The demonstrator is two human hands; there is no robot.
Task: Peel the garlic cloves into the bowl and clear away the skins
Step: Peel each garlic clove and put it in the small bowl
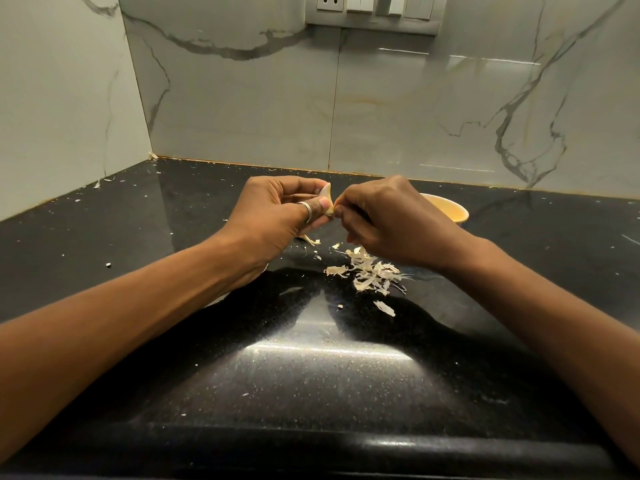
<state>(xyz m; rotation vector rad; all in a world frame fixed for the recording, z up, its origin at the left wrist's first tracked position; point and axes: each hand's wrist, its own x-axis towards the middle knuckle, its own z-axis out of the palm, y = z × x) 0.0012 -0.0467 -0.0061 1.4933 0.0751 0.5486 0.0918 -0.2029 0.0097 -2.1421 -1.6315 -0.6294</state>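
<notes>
Polished black speckled stone countertop (311,375) fills the lower view and meets grey-white marble-veined wall tiles (242,98) at the back and on the left, forming a corner. A white switch panel (374,8) sits high on the back wall.

Both forearms reach forward, and the hands meet above the middle of the counter. The left hand (273,213), a silver ring (306,209) on its thumb, curls its fingers and thumb around a pale cream garlic clove (327,202), holding it raised and steady. The right hand (388,220) has its fingertips drawn tight together at the clove's lower edge, apparently nipping the papery skin to pull it off. Neither hand has fingers spread.

A round yellow bowl (450,209) stands just behind the right hand and is partly hidden by it, close enough for a peeled clove to be dropped in. What it holds cannot be seen. A loose heap of pale torn garlic skins (367,271) lies on the counter under and in front of the right hand, likely where the peelings fall. Smaller flecks are scattered towards the left wall.

Open counter stretches from the heap to the rounded front edge, giving room to sweep the skins together later. The walls close off the back and left.
</notes>
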